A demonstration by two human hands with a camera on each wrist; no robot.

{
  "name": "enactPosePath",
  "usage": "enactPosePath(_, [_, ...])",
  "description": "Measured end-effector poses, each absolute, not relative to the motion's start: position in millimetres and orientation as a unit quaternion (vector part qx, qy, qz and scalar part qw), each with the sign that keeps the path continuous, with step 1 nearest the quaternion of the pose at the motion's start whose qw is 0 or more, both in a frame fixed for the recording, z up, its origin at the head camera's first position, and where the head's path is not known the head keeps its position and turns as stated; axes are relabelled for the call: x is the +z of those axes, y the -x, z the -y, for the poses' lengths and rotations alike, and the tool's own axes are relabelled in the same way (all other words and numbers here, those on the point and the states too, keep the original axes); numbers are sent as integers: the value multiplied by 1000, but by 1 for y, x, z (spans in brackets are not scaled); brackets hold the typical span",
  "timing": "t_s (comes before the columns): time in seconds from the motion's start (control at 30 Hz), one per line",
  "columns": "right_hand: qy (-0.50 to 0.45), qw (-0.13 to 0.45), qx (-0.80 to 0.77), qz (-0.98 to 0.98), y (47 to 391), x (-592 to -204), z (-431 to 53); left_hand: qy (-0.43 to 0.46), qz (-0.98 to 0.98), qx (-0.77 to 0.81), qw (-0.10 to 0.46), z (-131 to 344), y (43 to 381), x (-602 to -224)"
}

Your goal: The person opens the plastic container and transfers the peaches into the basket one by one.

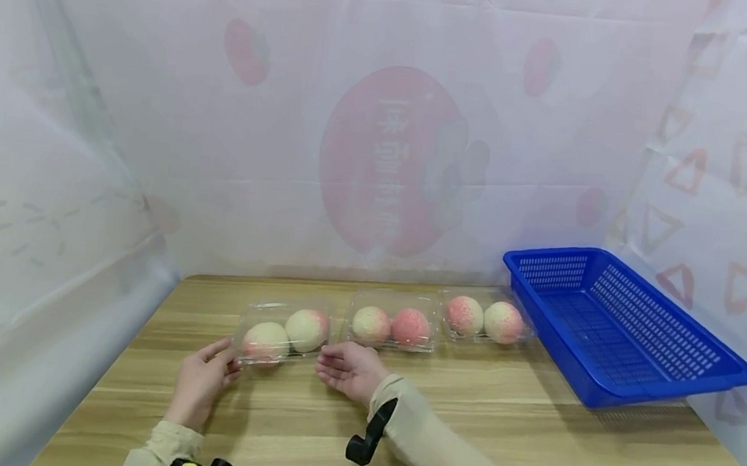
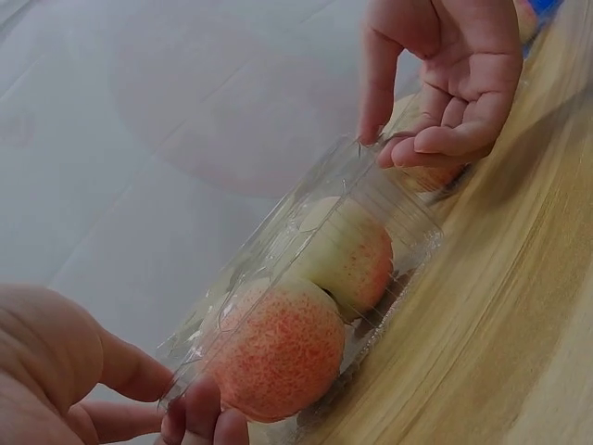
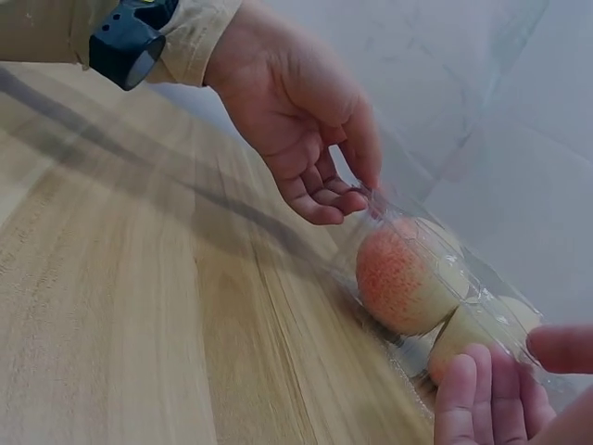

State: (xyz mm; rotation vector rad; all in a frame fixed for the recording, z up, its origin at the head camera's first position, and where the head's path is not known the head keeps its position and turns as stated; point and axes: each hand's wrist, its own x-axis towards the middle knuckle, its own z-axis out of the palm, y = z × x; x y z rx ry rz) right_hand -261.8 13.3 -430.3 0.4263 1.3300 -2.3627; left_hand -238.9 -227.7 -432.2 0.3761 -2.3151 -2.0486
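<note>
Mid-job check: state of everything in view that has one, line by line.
Left clear container: held at both ends, looks closed, two peaches inside.
Left hand: pinching that container's left end.
Right hand: pinching its right end.
Middle clear container: on tabletop, looks closed, two peaches inside.
Right clear container: on tabletop, looks closed, two peaches inside.
Blue plastic basket: upright, open-topped.

The leftmost container [image 1: 284, 334] looks clear, glossy plastic; the basket [image 1: 592, 331], perforated plastic; the worktop [image 1: 529, 435], smooth, wood-grained; the backdrop [image 1: 275, 145], matt.

bright head view, dimmer wrist views, soft shadows on wooden table [image 1: 498, 404], glints on clear box [image 2: 278, 250]
</note>
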Motion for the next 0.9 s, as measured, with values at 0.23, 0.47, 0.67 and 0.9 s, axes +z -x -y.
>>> enactPosePath(0.23, [-144,192,-826,-510,261,-428,-10,-113,741,-661,12,229,238,-431])
enactPosePath(0.47, [-112,189,-806,-549,259,-423,-7,-108,730,-675,0,236,239,-430])
enactPosePath(0.67, [-103,183,-800,-562,260,-422,-8,-104,732,-673,-12,239,239,-428])
enactPosePath(0.9, [-108,171,-798,-568,259,-420,-10,-104,732,-674,1,234,238,-427])
